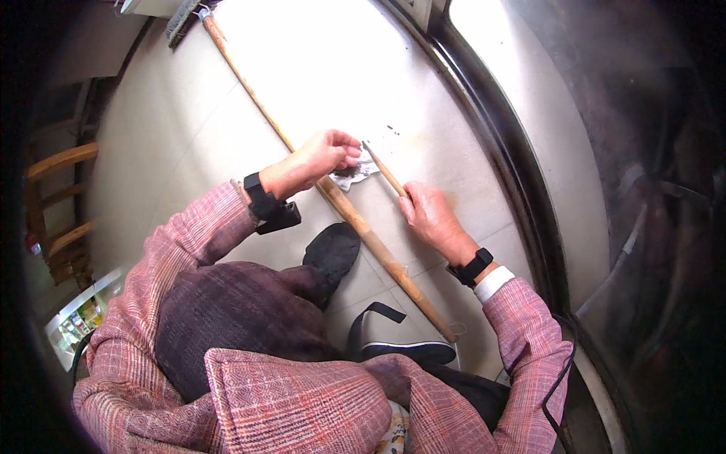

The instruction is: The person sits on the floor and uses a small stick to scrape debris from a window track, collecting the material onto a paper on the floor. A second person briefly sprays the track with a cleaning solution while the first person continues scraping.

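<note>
My right hand (432,218) grips a slim wooden-handled tool (387,171). Its narrow dark tip points up and left toward my left hand (327,157), and its exact kind is too small to tell. The fingers of my left hand are curled together close to that tip; what they hold, if anything, is hidden. Beneath them a crumpled white paper (366,173) with dark dirt on it lies on the pale tiled floor (302,91). A long wooden broom handle (349,213) crosses the floor under my left wrist.
The grey broom head (181,23) is at the upper left. A dark curved door track (503,144) runs along the right side beside glass. My dark shoe (333,253) is near the handle, another shoe (412,352) below. Wooden furniture (64,204) stands far left. Dark crumbs dot the floor.
</note>
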`<state>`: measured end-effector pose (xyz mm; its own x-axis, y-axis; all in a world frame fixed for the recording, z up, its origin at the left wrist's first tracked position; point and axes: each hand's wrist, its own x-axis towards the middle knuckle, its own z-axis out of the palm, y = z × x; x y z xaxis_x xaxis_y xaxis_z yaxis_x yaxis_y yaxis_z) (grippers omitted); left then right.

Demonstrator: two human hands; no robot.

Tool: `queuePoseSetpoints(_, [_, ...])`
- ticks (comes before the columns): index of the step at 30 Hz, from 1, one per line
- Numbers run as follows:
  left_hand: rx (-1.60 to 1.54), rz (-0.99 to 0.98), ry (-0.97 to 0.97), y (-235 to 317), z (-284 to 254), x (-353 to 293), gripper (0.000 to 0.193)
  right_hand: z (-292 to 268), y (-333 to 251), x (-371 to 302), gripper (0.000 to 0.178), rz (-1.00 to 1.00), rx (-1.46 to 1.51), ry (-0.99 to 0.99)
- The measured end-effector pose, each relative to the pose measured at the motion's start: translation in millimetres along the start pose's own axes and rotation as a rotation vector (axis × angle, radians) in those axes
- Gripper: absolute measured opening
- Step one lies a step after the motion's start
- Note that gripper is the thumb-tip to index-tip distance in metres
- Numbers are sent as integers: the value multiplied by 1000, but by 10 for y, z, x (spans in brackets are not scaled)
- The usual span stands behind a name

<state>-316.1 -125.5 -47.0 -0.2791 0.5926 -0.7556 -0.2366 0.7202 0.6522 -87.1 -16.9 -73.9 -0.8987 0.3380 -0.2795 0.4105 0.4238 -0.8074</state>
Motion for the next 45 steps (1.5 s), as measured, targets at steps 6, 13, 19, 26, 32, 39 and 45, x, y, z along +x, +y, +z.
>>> queuePoseSetpoints(6, [245, 180, 44, -204, -208, -49, 12, 110, 118, -21, 15, -45, -170, -15])
queuePoseSetpoints(13, [561, 336, 233, -86, -242, 88, 8, 152, 171, -87, 17, 16, -394, -22])
queuePoseSetpoints(19, [626, 332, 264, -118, -306, 131, 9, 73, 280, -198, 15, -6, -438, 14])
queuePoseSetpoints(26, [777, 443, 287, -67, -259, 211, 14, -75, 138, -108, 14, 56, -390, 34])
queuePoseSetpoints(32, [1001, 729, 292, -31, -43, 474, 16, -176, 110, -51, 17, 105, -223, 115])
queuePoseSetpoints(39, [1228, 946, 340, 48, 261, 674, 14, -172, 171, -196, 18, 189, -119, 150])
queuePoseSetpoints(45, [1471, 1014, 358, 90, 347, 770, 15, -211, 150, -319, 19, 208, -51, 168])
